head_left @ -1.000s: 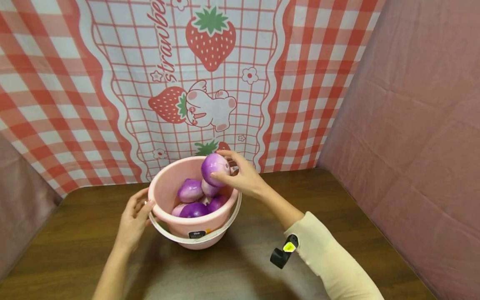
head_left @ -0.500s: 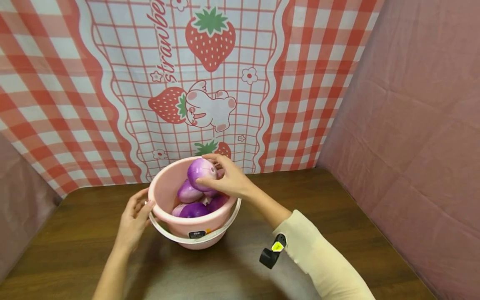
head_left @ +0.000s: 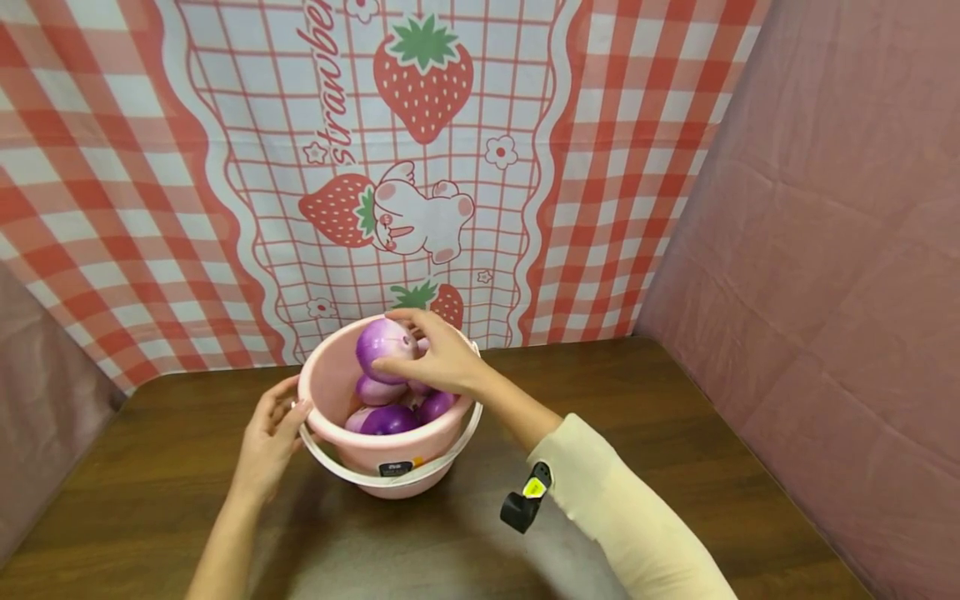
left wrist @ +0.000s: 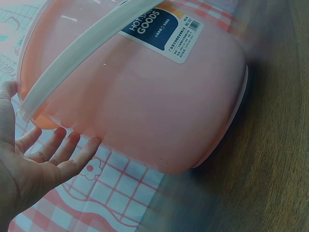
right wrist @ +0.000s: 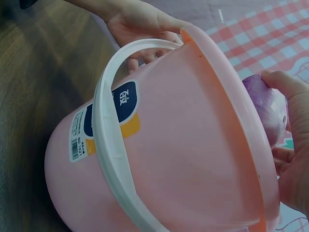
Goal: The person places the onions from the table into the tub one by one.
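A pink bucket [head_left: 360, 454] with a white handle stands on the table, and several purple onions [head_left: 390, 419] lie in it. My right hand [head_left: 444, 357] holds one purple-and-white onion [head_left: 378, 346] at the bucket's mouth, thumb on the near side and fingers behind. The right wrist view has the same onion [right wrist: 265, 108] just beyond the rim. My left hand [head_left: 264, 437] grips the bucket's left rim, the thumb at the edge and the fingers [left wrist: 79, 157] against the outer wall. The lower onions are partly hidden by the bucket's wall and the held onion.
The brown wooden table [head_left: 570, 400] extends around the bucket. Behind it hangs a red checked strawberry cloth [head_left: 615, 167], with a plain pink cloth [head_left: 825, 250] on the right. The bucket's white handle [head_left: 390, 480] hangs down across its front.
My right hand has moved left with the onion, from the bucket's right side toward the middle of its opening. My left hand and the bucket have stayed in place.
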Demonstrator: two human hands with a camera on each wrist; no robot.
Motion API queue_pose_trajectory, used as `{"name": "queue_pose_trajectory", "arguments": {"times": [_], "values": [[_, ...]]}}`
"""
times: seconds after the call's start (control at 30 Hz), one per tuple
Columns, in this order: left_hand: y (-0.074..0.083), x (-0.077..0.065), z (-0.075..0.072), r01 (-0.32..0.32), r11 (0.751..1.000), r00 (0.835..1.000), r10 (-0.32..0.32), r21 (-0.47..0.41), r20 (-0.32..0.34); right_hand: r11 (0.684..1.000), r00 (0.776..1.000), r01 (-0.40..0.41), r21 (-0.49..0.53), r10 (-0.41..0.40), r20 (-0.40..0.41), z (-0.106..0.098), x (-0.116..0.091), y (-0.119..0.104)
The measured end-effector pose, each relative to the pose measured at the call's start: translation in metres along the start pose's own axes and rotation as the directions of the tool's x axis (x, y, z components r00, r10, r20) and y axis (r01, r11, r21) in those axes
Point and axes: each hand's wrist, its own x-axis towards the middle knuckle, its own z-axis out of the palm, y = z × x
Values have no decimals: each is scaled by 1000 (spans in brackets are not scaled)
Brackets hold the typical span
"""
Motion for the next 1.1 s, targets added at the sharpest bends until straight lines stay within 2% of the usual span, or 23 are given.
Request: {"name": "queue_pose_trajectory", "arguments": {"times": [0.43, 0.67, 0.9, 1.1], "values": [[0, 1, 0, 12, 1000, 1000, -12, 3, -3, 997, 999, 21, -68, -19, 32, 11, 5, -5], [0, 1, 0, 9, 1000, 1000, -9, 4, -4, 994, 993, 101, -50, -98, 68, 16, 8, -6], [0, 1, 0, 18, 1000, 1000, -18, 19, -6, 989, 986, 125, -80, -115, 119, 22, 7, -8], [-1, 1, 0, 19, 999, 1000, -19, 40, -5, 983, 976, 172, -60, -162, 145, 24, 7, -6]]}}
